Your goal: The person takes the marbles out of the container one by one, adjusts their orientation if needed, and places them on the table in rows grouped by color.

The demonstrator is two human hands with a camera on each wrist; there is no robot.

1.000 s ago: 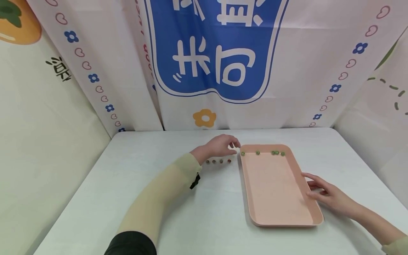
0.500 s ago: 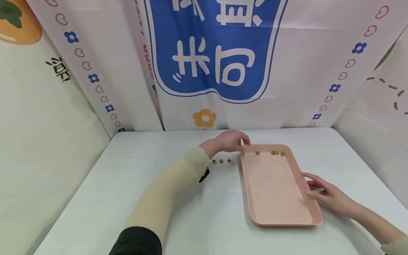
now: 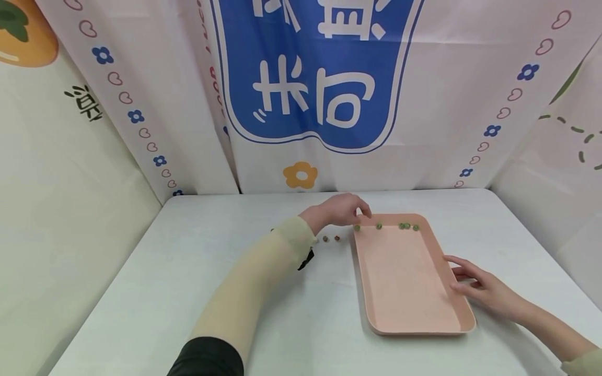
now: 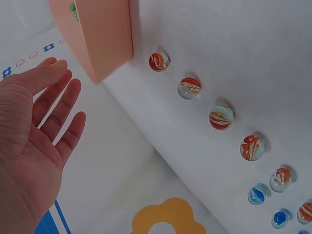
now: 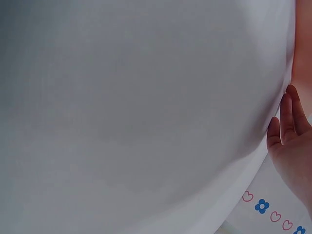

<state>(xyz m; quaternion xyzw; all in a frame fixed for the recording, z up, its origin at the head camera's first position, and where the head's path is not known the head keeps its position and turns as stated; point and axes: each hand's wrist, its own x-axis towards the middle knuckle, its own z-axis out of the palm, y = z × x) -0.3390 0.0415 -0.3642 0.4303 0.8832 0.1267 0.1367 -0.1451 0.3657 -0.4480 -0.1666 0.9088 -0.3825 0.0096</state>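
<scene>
My left hand [image 3: 339, 210] is over the far left corner of a pink tray [image 3: 406, 282], fingertips close to its rim. In the left wrist view the hand's fingers are loosely extended, the thumb lies across the index finger, and nothing shows in its grasp. The right hand [image 3: 491, 292] touches the tray's right side with fairly straight fingers. Several small green marbles [image 3: 379, 226] form a line along the tray's far end. Left of the tray, clear glass marbles with red swirls [image 4: 221, 117] lie in a row on the table, partly hidden by the left arm in the head view.
Two or more blue-swirled marbles [image 4: 257, 195] lie beside the red row. The white table [image 3: 197, 261] stands against a printed cloth backdrop [image 3: 423, 130], with cloth on both sides. The left sleeve [image 3: 254, 282] reaches across the table's middle.
My left hand has moved right, from above the marble row to the tray's far left corner, settling there over the last half second. The right hand and tray stay put.
</scene>
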